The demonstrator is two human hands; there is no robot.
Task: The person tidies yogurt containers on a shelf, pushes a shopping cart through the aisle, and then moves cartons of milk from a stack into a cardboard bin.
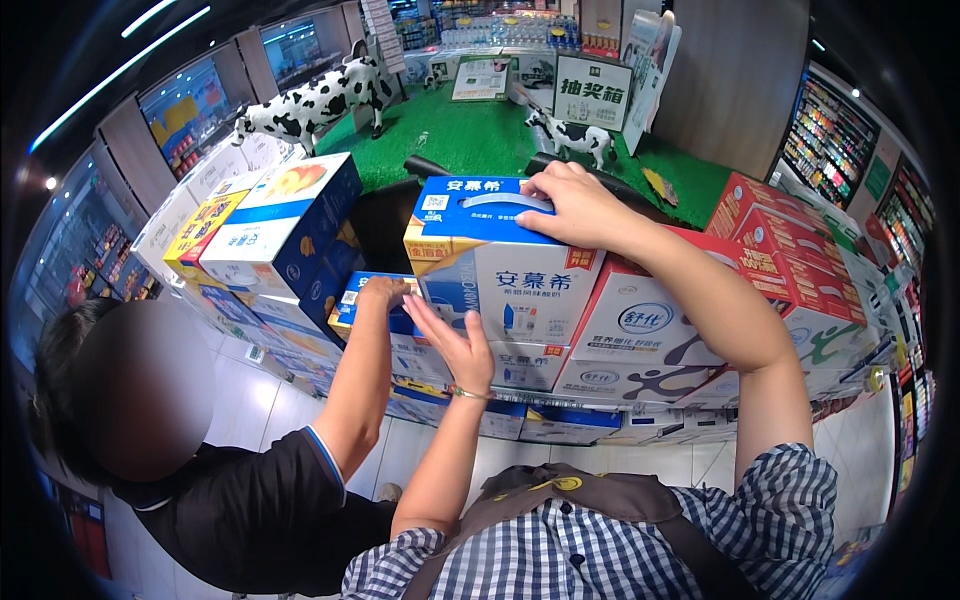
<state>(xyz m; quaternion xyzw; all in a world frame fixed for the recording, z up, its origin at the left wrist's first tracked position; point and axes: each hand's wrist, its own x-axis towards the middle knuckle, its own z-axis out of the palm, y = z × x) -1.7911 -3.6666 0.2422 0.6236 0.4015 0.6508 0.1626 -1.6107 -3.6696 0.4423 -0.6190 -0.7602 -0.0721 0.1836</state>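
Note:
A blue-and-white yogurt carton (510, 289) with a pale carry strap (506, 200) stands upright on a similar carton (523, 365). My right hand (574, 202) holds its top right part, thumb and fingers around the strap's right end. My left hand (459, 341) is raised flat before the carton's lower left corner, thumb apart and nothing in it. Whether its palm touches the cardboard I cannot tell. Just left of my fingertips, a co-worker's hand (386, 292) lies on a lower blue-topped carton (405, 356).
Red-topped milk cartons (649, 315) stand close on the right. More yogurt cartons (277, 225) are stacked at left. Behind lies green artificial turf (442, 135) with a large cow figure (322, 101), a small cow figure (574, 135) and signs. A co-worker (247, 517) leans in at left.

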